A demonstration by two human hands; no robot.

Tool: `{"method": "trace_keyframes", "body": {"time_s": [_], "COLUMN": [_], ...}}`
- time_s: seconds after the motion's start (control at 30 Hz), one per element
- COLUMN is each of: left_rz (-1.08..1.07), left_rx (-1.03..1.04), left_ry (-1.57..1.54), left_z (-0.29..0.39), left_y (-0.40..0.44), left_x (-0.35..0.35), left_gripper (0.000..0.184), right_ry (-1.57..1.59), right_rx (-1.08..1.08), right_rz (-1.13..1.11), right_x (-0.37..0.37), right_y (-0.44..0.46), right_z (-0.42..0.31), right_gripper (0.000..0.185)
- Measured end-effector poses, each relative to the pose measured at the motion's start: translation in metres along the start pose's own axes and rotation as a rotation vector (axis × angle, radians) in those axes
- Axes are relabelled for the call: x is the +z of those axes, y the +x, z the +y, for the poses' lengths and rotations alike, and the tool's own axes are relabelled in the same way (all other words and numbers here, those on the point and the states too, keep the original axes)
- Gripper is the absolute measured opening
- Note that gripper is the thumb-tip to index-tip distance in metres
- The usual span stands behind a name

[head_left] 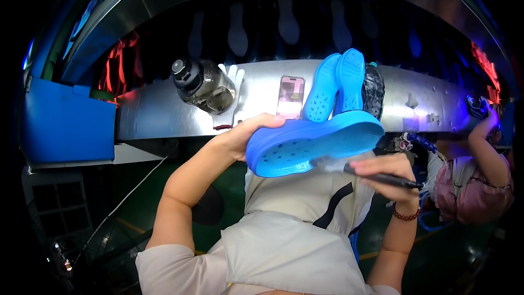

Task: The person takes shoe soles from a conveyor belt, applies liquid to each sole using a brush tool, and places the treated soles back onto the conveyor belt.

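My left hand (252,134) is closed on the heel end of a bright blue shoe sole (305,145), whose hollow, pitted inside faces me. A wet shine shows on the inside near the heel. In my right hand (390,172) is a brush (405,182) with a black handle. Its pale bristles are blurred and lie at the sole's lower edge; whether they touch the inside is hard to tell. Just behind, two more blue soles (321,90) lean side by side, next to a dark, speckled sole or shoe (374,92).
On the metal ledge (256,95) are a phone (291,97), a dark drinking bottle (210,88) and a white glove (236,80). Beyond, sole shapes (288,19) show in the dark. A blue box (71,123) stands left. At right sits another person (472,188), one hand raised.
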State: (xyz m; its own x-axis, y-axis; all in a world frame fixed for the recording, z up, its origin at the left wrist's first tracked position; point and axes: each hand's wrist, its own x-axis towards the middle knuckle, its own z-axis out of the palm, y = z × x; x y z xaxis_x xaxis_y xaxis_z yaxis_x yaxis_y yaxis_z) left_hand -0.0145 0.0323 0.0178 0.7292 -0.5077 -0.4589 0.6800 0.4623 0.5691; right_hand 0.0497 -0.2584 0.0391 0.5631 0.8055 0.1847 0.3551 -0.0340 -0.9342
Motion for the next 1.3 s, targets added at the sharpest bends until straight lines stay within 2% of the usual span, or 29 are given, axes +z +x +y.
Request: {"method": "trace_keyframes", "body": {"time_s": [0.03, 0.1, 0.17, 0.23, 0.27, 0.3, 0.37, 0.4, 0.43, 0.47, 0.5, 0.57, 0.6, 0.63, 0.67, 0.7, 0.77, 0.8, 0.83, 0.87, 0.9, 0.93, 0.97, 1.03, 1.17, 1.23, 1.27, 1.3], "left_rz": [0.000, 0.045, -0.076, -0.239, -0.254, -0.296, -0.350, -0.283, -0.212, -0.148, -0.145, -0.150, -0.041, -0.034, -0.061, -0.091, -0.087, -0.124, -0.162, -0.136, -0.132, -0.064, 0.003, 0.074, 0.081, -0.033, -0.086, -0.086], "left_rx": [0.003, 0.140, 0.288, 0.477, 0.476, 0.448, 0.410, 0.392, 0.376, 0.406, 0.405, 0.529, 0.511, 0.513, 0.516, 0.516, 0.539, 0.588, 0.638, 0.730, 0.734, 0.738, 0.740, 0.720, 0.782, 0.735, 0.701, 0.710], "left_ry": [0.004, 0.030, -0.166, -0.394, -0.374, -0.392, -0.408, -0.459, -0.509, -0.482, -0.479, -0.521, -0.514, -0.507, -0.507, -0.510, -0.500, -0.497, -0.489, -0.399, -0.398, -0.432, -0.468, -0.486, -0.355, -0.327, -0.464, -0.463], "left_z": [0.004, 0.007, -0.008, -0.023, -0.024, -0.033, -0.041, -0.045, -0.048, -0.050, -0.046, -0.033, -0.028, -0.026, -0.025, -0.026, -0.025, -0.021, -0.015, -0.010, -0.006, -0.003, -0.001, 0.003, 0.017, 0.027, 0.030, 0.022], "left_y": [-0.002, -0.005, 0.024, 0.052, 0.067, 0.078, 0.091, 0.094, 0.097, 0.101, 0.099, 0.088, 0.084, 0.082, 0.080, 0.080, 0.080, 0.077, 0.075, 0.072, 0.069, 0.066, 0.064, 0.060, 0.055, 0.046, 0.041, 0.039], "left_x": [0.001, 0.001, -0.013, -0.010, -0.008, -0.007, -0.001, 0.003, 0.006, 0.004, 0.004, 0.002, -0.002, -0.001, 0.004, 0.011, 0.024, 0.031, 0.033, 0.026, 0.023, 0.021, 0.020, 0.024, 0.019, 0.031, 0.040, 0.044], "left_gripper": [0.059, 0.062, 0.072, 0.080, 0.080, 0.083, 0.086, 0.088, 0.089, 0.089, 0.089, 0.089, 0.089, 0.089, 0.089, 0.089, 0.089, 0.089, 0.089, 0.089, 0.089, 0.089, 0.090, 0.091, 0.092, 0.091, 0.089, 0.089], "right_ry": [0.007, -0.017, 0.074, 0.109, 0.111, 0.080, 0.184, 0.161, 0.140, -0.169, -0.308, -0.376, -0.309, -0.241, -0.175, -0.057, -0.218, -0.049, -0.161, -0.131, -0.096, 0.036, 0.074, -0.086, -0.102, 0.284, 0.424, 0.533], "right_rx": [0.025, -0.093, -0.113, -0.097, 0.145, 0.068, 0.279, 0.268, 0.255, -0.021, -0.169, -0.207, -0.161, -0.114, -0.136, -0.082, -0.084, -0.008, -0.113, -0.159, -0.199, -0.161, -0.145, -0.061, -0.232, -0.195, -0.033, -0.064], "right_rz": [-0.068, -0.125, -0.058, 0.257, 0.284, 0.312, 0.399, 0.394, 0.386, 0.344, 0.325, 0.125, 0.036, -0.053, -0.046, 0.071, 0.385, 0.295, 0.211, 0.113, 0.013, -0.021, 0.054, 0.288, -0.076, 0.086, 0.220, 0.252], "right_x": [0.000, -0.005, -0.003, 0.008, 0.013, 0.016, 0.020, 0.024, 0.029, 0.034, 0.042, 0.050, 0.046, 0.041, 0.030, 0.025, 0.023, 0.028, 0.032, 0.033, 0.036, 0.034, 0.027, 0.023, 0.018, 0.016, 0.021, 0.026], "right_y": [-0.002, -0.004, -0.002, 0.006, 0.014, 0.016, 0.021, 0.023, 0.025, 0.025, 0.025, 0.012, 0.011, 0.009, 0.015, 0.020, 0.036, 0.036, 0.037, 0.033, 0.028, 0.022, 0.019, 0.021, 0.020, 0.017, 0.015, 0.016], "right_z": [-0.008, -0.020, -0.023, -0.012, 0.009, 0.012, 0.022, 0.025, 0.027, 0.027, 0.019, 0.000, -0.011, -0.021, -0.025, -0.022, -0.011, -0.008, -0.016, -0.021, -0.025, -0.024, -0.017, -0.006, -0.012, 0.007, 0.005, 0.008], "right_gripper": [0.020, 0.021, 0.021, 0.020, 0.019, 0.018, 0.019, 0.020, 0.020, 0.019, 0.016, 0.015, 0.015, 0.015, 0.017, 0.018, 0.020, 0.020, 0.020, 0.019, 0.019, 0.019, 0.020, 0.022, 0.023, 0.021, 0.019, 0.021]}}
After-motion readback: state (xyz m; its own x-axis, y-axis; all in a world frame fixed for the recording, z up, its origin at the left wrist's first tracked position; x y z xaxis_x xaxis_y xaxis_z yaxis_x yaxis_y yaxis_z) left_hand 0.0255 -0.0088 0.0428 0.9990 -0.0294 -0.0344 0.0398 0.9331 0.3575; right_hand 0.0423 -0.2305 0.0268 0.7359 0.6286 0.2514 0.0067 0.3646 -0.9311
